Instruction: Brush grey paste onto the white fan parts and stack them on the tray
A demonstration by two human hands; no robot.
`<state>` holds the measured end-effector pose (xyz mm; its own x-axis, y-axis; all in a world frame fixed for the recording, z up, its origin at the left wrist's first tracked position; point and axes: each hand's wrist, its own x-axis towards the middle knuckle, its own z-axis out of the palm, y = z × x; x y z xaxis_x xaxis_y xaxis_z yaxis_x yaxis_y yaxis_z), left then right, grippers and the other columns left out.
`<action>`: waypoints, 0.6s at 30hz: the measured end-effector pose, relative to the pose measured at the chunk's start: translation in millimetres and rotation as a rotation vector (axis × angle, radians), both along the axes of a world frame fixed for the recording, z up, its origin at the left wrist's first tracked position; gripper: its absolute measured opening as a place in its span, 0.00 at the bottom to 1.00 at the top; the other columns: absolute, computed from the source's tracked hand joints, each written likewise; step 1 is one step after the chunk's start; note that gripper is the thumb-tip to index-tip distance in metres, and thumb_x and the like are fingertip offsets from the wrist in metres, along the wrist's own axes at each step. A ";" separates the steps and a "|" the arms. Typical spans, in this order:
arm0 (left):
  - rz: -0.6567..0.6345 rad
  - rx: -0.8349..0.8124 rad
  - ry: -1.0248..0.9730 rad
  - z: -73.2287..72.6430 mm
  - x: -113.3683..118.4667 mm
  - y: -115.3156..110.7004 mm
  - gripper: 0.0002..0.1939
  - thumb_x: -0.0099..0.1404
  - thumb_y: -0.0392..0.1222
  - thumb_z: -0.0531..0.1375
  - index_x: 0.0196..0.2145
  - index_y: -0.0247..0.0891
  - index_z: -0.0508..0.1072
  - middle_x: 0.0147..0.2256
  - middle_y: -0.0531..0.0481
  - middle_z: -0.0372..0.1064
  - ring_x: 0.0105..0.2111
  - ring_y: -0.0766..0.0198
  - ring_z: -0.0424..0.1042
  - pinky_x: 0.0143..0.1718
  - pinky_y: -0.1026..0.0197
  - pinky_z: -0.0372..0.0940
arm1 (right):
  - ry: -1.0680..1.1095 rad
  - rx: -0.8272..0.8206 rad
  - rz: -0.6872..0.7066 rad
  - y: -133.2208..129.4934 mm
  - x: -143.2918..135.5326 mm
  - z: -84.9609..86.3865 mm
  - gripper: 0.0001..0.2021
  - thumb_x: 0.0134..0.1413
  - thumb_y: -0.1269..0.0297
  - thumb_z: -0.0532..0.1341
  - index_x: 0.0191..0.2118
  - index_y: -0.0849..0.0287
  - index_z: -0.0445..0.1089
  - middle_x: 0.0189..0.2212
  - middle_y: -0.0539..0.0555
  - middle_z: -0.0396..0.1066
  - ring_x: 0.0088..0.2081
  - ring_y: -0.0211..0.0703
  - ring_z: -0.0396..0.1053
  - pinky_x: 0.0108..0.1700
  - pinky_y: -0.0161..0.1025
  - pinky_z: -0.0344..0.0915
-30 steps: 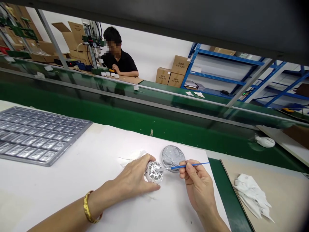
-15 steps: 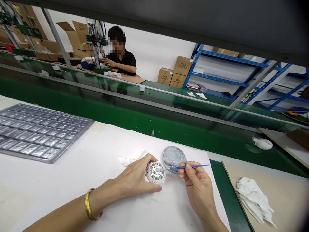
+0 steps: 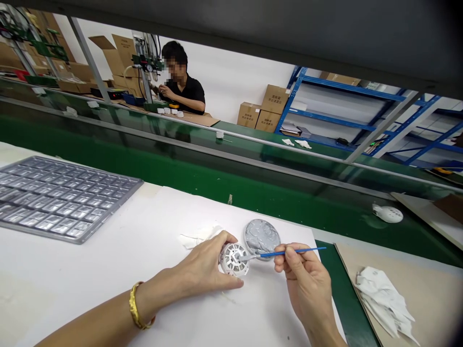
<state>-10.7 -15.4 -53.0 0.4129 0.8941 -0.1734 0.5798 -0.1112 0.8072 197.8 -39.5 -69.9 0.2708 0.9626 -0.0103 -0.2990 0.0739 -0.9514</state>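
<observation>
White paper sheet [image 3: 119, 270], spread beneath both hands. Clear plastic tray [image 3: 61, 197], at its left end. Left hand [image 3: 202, 267]: fingers and thumb curled around the white round part [image 3: 234, 260], held above the sheet. Right hand [image 3: 307, 279]: pinching the blue-handled brush [image 3: 275, 253], tip at the part's centre. Grey paste dish [image 3: 262, 237], just beyond.

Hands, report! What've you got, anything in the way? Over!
Left hand: grip around round white slotted part. Right hand: grip on thin blue brush, tip at part. Round dish of grey paste close behind brush.
</observation>
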 end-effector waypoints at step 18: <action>0.163 0.176 -0.029 23.9 -26.8 3.5 0.33 0.45 0.51 0.69 0.47 0.45 0.61 0.41 0.51 0.68 0.40 0.57 0.69 0.35 0.61 0.65 | 0.238 -0.160 -0.083 28.4 42.3 -46.9 0.11 0.35 0.60 0.71 0.28 0.52 0.71 0.26 0.57 0.64 0.22 0.40 0.63 0.12 0.35 0.57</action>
